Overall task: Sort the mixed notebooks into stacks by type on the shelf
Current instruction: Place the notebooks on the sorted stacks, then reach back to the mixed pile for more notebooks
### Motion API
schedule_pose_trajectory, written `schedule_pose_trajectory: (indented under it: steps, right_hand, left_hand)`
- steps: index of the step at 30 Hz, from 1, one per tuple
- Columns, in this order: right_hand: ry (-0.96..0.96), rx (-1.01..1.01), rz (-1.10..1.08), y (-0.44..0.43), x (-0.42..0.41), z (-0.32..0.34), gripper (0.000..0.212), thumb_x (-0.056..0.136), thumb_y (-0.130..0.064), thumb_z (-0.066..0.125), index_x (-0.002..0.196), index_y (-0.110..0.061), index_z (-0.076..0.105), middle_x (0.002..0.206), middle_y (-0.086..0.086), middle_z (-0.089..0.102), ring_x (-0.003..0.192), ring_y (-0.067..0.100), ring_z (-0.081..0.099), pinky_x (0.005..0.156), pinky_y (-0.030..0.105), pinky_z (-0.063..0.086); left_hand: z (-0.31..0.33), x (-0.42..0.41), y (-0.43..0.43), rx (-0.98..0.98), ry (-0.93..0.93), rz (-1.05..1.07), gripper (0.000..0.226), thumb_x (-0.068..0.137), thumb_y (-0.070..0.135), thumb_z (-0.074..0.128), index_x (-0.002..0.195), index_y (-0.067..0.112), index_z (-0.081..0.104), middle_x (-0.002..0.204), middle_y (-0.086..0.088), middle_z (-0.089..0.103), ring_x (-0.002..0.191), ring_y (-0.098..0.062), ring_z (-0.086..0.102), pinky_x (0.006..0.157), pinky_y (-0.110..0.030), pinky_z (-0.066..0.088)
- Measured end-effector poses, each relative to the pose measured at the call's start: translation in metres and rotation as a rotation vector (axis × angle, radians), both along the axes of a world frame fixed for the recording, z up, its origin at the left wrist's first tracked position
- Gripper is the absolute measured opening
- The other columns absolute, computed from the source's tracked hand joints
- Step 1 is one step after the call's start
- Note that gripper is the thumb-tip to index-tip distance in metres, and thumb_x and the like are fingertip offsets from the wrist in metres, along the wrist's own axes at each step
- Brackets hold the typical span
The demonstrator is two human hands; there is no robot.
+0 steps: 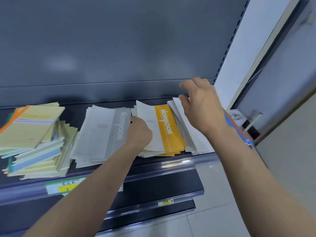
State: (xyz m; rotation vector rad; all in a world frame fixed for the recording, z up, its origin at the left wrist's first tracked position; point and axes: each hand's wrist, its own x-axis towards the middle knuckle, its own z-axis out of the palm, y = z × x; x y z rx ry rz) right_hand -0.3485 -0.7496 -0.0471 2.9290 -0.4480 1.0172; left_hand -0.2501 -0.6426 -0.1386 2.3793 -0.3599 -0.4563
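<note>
Fingers [185, 84] of the right hand [203, 108] hang loosely bent and apart, closed on nothing, the thumb touching the far top corner of the leaning white notebooks [181, 117] just right of the yellow-banded notebook [168, 127]. That notebook tops its stack on the shelf [171, 163], its long axis running front to back, its far end tipped slightly left, its lettering reading along the band. The left hand [139, 132] rests on its pale left half, fingers curled into the gap at its left side. Whether they clasp anything cannot be made out. Just left of the yellow-banded notebook lies the grey-banded stack [102, 134], also lengthwise front to back, its far end tipped right. Well left again sits a green-and-cream pile [34, 134], loosely heaped.
</note>
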Motion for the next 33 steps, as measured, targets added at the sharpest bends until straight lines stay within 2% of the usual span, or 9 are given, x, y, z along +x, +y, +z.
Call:
schedule_pose_trajectory:
  steps: [4,6,10,13,17,20,23,26,33]
  right_hand:
    - [0.111,0.006,-0.006,-0.006,0.002,-0.001,0.028,0.094,-0.022,0.049,0.119,-0.010,0.055,0.117,0.010,0.057,0.110,0.029,0.048,0.091,0.038,0.035]
    - [0.118,0.021,0.020,-0.004,0.004,0.000,0.029,0.095,-0.025,0.047,0.121,-0.011,0.053,0.119,0.007,0.056,0.112,0.026,0.046,0.092,0.036,0.033]
    - [0.149,-0.010,0.062,0.006,0.015,0.001,0.029,0.094,-0.024,0.050,0.119,-0.009,0.055,0.115,0.011,0.057,0.108,0.030,0.048,0.089,0.038,0.034]
    - [0.186,-0.040,0.101,0.020,0.025,0.006,0.030,0.094,-0.025,0.050,0.119,-0.009,0.054,0.117,0.010,0.056,0.108,0.030,0.047,0.087,0.037,0.033]
    - [0.193,-0.073,0.150,0.053,0.040,0.019,0.030,0.094,-0.026,0.049,0.120,-0.010,0.052,0.119,0.009,0.054,0.108,0.029,0.045,0.087,0.036,0.032]
    - [0.161,-0.061,0.184,0.090,0.050,0.031,0.029,0.093,-0.024,0.049,0.118,-0.011,0.052,0.117,0.008,0.054,0.108,0.029,0.045,0.087,0.036,0.032]
    - [0.149,-0.058,0.220,0.134,0.060,0.040,0.027,0.093,-0.022,0.049,0.117,-0.011,0.052,0.118,0.007,0.053,0.109,0.028,0.044,0.088,0.036,0.031]
    - [0.129,-0.065,0.252,0.184,0.071,0.047,0.026,0.093,-0.022,0.048,0.116,-0.012,0.052,0.118,0.006,0.053,0.109,0.028,0.044,0.087,0.034,0.030]
    - [0.135,-0.048,0.349,0.316,0.102,0.052,0.027,0.094,-0.024,0.047,0.119,-0.014,0.051,0.121,0.004,0.051,0.112,0.026,0.043,0.089,0.034,0.030]
  left_hand:
    - [-0.005,-0.004,0.001,0.275,-0.219,-0.093,0.039,0.092,0.012,0.051,0.125,-0.005,0.035,0.110,-0.014,0.060,0.098,-0.028,0.061,0.065,-0.030,0.040]
    - [-0.005,-0.004,0.002,0.416,-0.311,-0.130,0.034,0.093,0.022,0.054,0.118,0.002,0.042,0.109,-0.010,0.061,0.097,-0.026,0.061,0.064,-0.029,0.039]
    - [0.004,-0.004,0.009,0.497,-0.524,-0.160,0.038,0.092,0.029,0.057,0.119,0.005,0.044,0.118,-0.011,0.054,0.107,-0.027,0.054,0.077,-0.032,0.041]
    - [0.024,-0.002,0.030,0.450,-0.700,-0.159,0.039,0.094,0.029,0.052,0.123,0.006,0.043,0.120,-0.011,0.052,0.111,-0.029,0.049,0.086,-0.036,0.039]
    - [0.066,0.004,0.076,0.198,-0.945,-0.085,0.023,0.087,0.012,0.059,0.107,0.003,0.054,0.102,-0.015,0.057,0.098,-0.037,0.054,0.077,-0.041,0.038]
    - [0.086,0.009,0.121,0.122,-0.988,-0.074,0.025,0.091,0.017,0.055,0.111,0.003,0.054,0.106,-0.015,0.055,0.100,-0.036,0.050,0.079,-0.043,0.036]
    - [0.097,0.013,0.171,0.007,-1.130,-0.066,0.017,0.083,0.011,0.057,0.096,0.001,0.058,0.089,-0.018,0.057,0.083,-0.038,0.054,0.068,-0.042,0.041]
    - [0.102,0.018,0.223,0.004,-1.165,-0.044,0.018,0.080,0.011,0.054,0.093,0.000,0.059,0.084,-0.017,0.057,0.076,-0.037,0.054,0.065,-0.043,0.044]
    - [0.104,0.039,0.357,0.005,-1.205,0.023,0.017,0.080,0.008,0.055,0.095,-0.001,0.059,0.086,-0.019,0.057,0.076,-0.039,0.054,0.065,-0.046,0.048]
